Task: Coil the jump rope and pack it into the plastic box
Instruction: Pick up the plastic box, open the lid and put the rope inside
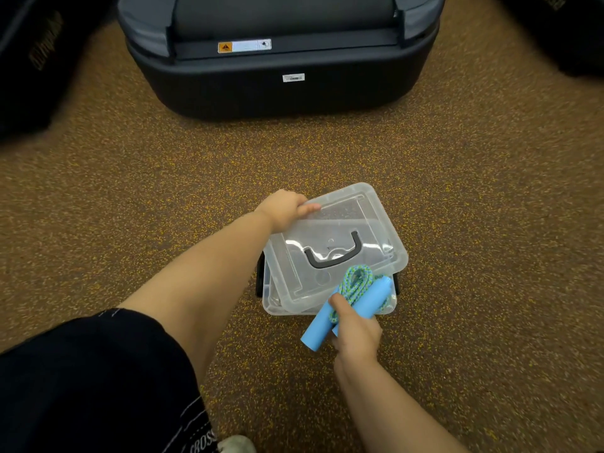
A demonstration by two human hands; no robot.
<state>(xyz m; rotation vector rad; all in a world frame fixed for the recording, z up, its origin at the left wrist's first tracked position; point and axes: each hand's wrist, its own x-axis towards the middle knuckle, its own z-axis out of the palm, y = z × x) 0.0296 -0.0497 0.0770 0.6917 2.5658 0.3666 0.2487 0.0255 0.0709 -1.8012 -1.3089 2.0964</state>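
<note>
A clear plastic box [274,305] sits on the floor in the lower middle of the view. Its clear lid [340,223], with a dark grey handle [333,256], lies askew over the box, shifted away from me and tilted. My left hand [282,209] grips the lid's far left corner. My right hand [354,328] holds the coiled jump rope [354,282], blue-green cord bundled with its two light blue handles [318,328], at the box's near right corner, resting over the lid's edge.
The floor [457,223] is brown speckled rubber. A large dark grey machine base [281,80] stands ahead. Black objects [32,60] sit at the far left and far right. My dark shorts [98,387] and a shoe tip show at bottom left.
</note>
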